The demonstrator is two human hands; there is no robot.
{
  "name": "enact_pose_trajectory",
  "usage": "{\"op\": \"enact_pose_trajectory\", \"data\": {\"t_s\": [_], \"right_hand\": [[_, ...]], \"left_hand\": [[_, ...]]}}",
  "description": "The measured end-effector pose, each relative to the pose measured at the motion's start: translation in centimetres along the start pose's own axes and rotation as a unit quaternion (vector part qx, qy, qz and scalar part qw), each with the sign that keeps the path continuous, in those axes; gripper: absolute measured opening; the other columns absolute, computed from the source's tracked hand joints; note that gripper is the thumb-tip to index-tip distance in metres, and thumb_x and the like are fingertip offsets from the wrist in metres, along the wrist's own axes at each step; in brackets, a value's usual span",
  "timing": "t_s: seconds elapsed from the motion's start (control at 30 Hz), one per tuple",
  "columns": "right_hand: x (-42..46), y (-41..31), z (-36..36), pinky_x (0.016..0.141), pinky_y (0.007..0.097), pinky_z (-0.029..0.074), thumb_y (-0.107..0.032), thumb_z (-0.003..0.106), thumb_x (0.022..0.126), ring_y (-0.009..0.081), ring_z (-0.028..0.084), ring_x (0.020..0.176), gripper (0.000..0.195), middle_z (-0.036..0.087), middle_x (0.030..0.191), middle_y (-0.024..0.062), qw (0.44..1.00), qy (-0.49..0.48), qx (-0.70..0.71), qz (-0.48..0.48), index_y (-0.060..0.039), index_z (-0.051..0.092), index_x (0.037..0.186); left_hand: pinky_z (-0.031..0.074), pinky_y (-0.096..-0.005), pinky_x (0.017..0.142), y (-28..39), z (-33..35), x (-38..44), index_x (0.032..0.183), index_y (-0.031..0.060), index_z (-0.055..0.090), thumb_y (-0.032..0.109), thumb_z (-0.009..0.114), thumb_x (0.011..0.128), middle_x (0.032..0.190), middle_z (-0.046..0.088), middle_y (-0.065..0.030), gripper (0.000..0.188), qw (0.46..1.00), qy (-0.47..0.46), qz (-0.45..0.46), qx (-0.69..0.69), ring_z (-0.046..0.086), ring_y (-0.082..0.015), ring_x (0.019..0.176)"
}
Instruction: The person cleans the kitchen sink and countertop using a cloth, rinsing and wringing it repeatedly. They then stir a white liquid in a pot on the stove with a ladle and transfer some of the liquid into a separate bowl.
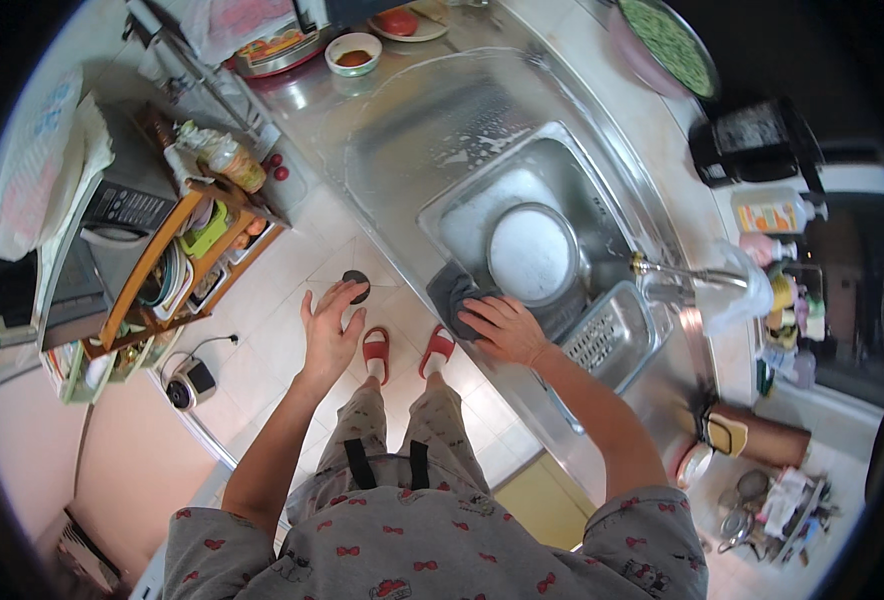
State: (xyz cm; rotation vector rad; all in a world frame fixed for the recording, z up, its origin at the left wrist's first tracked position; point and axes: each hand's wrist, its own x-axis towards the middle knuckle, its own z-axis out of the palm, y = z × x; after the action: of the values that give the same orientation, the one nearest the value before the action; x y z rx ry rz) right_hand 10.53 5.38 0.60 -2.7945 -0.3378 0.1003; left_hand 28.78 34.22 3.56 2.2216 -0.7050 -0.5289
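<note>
My right hand (503, 324) presses on a dark grey cloth (449, 294) draped over the sink's front edge, its fingers bent over the fabric. In the steel sink basin (449, 217), just beyond that hand, sits a round pan or bowl (532, 251) filled with whitish, foamy-looking liquid. A perforated steel drainer basket (613, 337) stands at the basin's right side, beside my right forearm. My left hand (331, 330) hovers over the floor with fingers apart and nothing visible in it. Behind its fingertips shows a dark round disc (355, 286), apparently a floor drain cover.
Suds (479, 146) streak the steel drainboard. The faucet (682, 270) reaches in from the right. A small bowl of brown sauce (353, 55) and a plate with a red item (397, 22) stand at the back. A wooden shelf (153, 262) holding a microwave (123, 214) is on the left.
</note>
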Motion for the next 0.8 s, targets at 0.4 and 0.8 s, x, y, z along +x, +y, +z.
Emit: {"op": "enact_pose_trajectory", "data": {"t_s": [0.4, 0.8], "right_hand": [[12.6, 2.9, 2.3, 0.072, 0.0357, 0.041, -0.025, 0.083, 0.059, 0.0203, 0.052, 0.085, 0.059, 0.05, 0.091, 0.0, 0.977, 0.069, 0.07, -0.187, -0.0196, 0.061, 0.113], [26.2, 2.4, 1.7, 0.104, 0.0432, 0.035, -0.022, 0.08, 0.066, 0.0269, 0.044, 0.127, 0.064, 0.05, 0.134, 0.0034, 0.986, 0.141, -0.017, -0.082, -0.0157, 0.058, 0.125]], "left_hand": [[0.01, -0.0536, 0.114, -0.1, 3.1, -2.6, 0.126, 0.0168, 0.058, 0.007, 0.062, 0.087, 0.128, 0.061, -0.0079, 0.04, 0.993, 0.068, -0.091, -0.021, 0.047, -0.0236, 0.131], [0.013, -0.056, 0.113, -0.7, 2.5, 3.4, 0.123, 0.0151, 0.06, 0.014, 0.062, 0.086, 0.127, 0.061, -0.0096, 0.037, 0.993, 0.064, -0.082, -0.053, 0.05, -0.0246, 0.127]]}}
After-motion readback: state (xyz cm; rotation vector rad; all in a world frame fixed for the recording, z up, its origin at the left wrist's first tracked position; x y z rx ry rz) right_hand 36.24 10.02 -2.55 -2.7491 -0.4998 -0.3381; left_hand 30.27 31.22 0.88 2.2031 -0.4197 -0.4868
